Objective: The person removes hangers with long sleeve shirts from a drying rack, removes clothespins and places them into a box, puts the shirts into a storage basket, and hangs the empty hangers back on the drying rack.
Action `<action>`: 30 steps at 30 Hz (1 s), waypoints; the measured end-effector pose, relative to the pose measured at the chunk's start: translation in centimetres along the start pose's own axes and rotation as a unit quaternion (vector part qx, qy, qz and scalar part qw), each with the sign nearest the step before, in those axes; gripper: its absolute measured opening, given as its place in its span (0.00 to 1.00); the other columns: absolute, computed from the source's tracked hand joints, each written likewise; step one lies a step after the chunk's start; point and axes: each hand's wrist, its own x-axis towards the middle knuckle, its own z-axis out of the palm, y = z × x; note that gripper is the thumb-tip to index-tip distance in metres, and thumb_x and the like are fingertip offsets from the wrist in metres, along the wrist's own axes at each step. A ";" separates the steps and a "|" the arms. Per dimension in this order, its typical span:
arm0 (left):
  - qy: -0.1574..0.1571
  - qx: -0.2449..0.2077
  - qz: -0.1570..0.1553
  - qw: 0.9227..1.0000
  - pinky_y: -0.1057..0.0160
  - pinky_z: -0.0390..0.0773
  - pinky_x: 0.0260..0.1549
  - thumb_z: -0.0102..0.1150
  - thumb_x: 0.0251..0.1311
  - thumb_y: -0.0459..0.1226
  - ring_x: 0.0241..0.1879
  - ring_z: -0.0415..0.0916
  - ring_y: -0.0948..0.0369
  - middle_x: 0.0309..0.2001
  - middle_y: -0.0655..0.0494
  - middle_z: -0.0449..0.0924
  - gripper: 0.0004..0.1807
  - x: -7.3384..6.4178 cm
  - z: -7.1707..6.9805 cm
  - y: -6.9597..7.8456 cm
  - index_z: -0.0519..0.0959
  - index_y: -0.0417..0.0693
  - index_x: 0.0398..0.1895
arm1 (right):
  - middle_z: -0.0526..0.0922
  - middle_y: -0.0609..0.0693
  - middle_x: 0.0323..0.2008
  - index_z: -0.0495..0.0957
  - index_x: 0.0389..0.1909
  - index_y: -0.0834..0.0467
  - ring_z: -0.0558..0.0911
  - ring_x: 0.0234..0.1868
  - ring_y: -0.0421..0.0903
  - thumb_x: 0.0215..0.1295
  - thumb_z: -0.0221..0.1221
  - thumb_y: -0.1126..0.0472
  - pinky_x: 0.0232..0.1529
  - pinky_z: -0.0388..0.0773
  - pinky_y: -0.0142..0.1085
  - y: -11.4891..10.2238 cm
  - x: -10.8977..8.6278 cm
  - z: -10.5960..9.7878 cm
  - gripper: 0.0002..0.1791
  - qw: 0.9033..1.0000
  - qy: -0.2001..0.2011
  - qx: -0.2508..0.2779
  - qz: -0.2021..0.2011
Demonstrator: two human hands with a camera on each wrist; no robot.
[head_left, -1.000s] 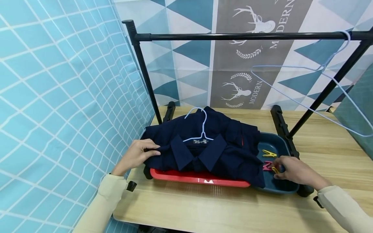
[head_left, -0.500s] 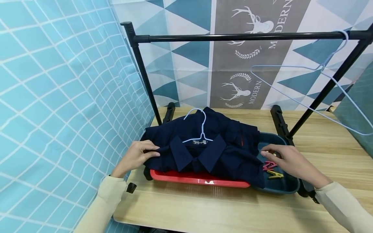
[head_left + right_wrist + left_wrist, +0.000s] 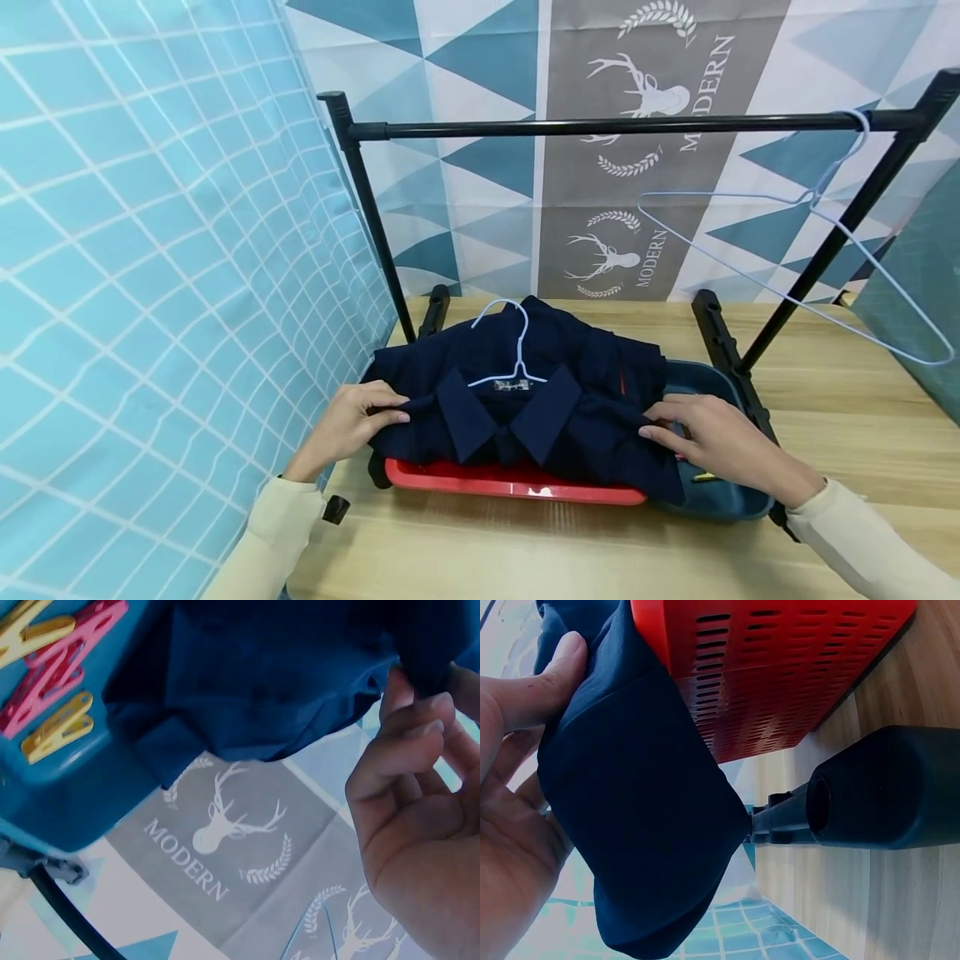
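A navy collared shirt (image 3: 592,417) lies over a red basket (image 3: 517,485), its collar facing front. A pale blue wire hanger is inside it, with the hook (image 3: 521,350) rising from the neck opening. My left hand (image 3: 352,419) pinches the shirt at its left shoulder, thumb in front; the left wrist view shows the sleeve (image 3: 645,802) hanging below. At the opposite shoulder my right hand (image 3: 708,432) pinches the cloth between thumb and fingers. Beneath that hand stands a blue tub (image 3: 735,504) holding yellow clothespins (image 3: 60,727) and pink clothespins (image 3: 49,686), partly hidden in the head view.
A black garment rack stands over the basket, its rail (image 3: 600,127) crossing behind. An unused blue hanger (image 3: 813,197) hangs at the rail's right end. Rack feet (image 3: 720,333) rest on the wooden table (image 3: 847,417). A blue checked curtain (image 3: 150,292) borders the left.
My right hand has let go of a yellow clothespin in the tub and moved left to take hold of the shirt's right shoulder. My left hand keeps its grip. The head view has tilted upward.
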 end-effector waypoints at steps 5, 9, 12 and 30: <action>0.004 0.004 -0.002 1.000 0.74 0.77 0.32 0.75 0.52 0.24 0.32 0.81 0.64 0.34 0.60 0.87 0.13 0.0 0.1 0.0 0.90 0.44 0.40 | 0.75 0.28 0.30 0.86 0.39 0.46 0.69 0.27 0.27 0.70 0.67 0.54 0.27 0.72 0.28 0.1 -0.4 -0.1 0.01 1.000 -0.008 0.000 -0.017; 0.005 0.005 -0.003 1.000 0.74 0.76 0.32 0.75 0.51 0.24 0.32 0.81 0.64 0.34 0.60 0.87 0.13 0.2 0.1 0.0 0.91 0.43 0.40 | 0.72 0.27 0.26 0.82 0.37 0.43 0.68 0.25 0.27 0.71 0.66 0.56 0.26 0.69 0.27 0.2 -0.5 -0.1 0.03 0.999 0.003 0.003 -0.032; 0.006 0.003 -0.013 1.000 0.73 0.76 0.32 0.75 0.52 0.24 0.32 0.80 0.65 0.34 0.61 0.87 0.13 0.3 0.1 0.1 0.91 0.44 0.40 | 0.72 0.27 0.27 0.81 0.38 0.42 0.68 0.26 0.27 0.68 0.68 0.62 0.27 0.69 0.27 0.3 -0.5 -0.1 0.09 0.998 0.024 0.005 -0.049; -0.003 0.065 0.059 0.996 0.77 0.73 0.34 0.73 0.54 0.25 0.34 0.79 0.64 0.34 0.57 0.86 0.11 3.2 0.1 2.5 0.91 0.41 0.41 | 0.78 0.34 0.35 0.82 0.42 0.48 0.71 0.27 0.29 0.60 0.70 0.70 0.31 0.70 0.22 -0.6 1.0 -0.3 0.15 0.987 0.101 -0.011 -0.128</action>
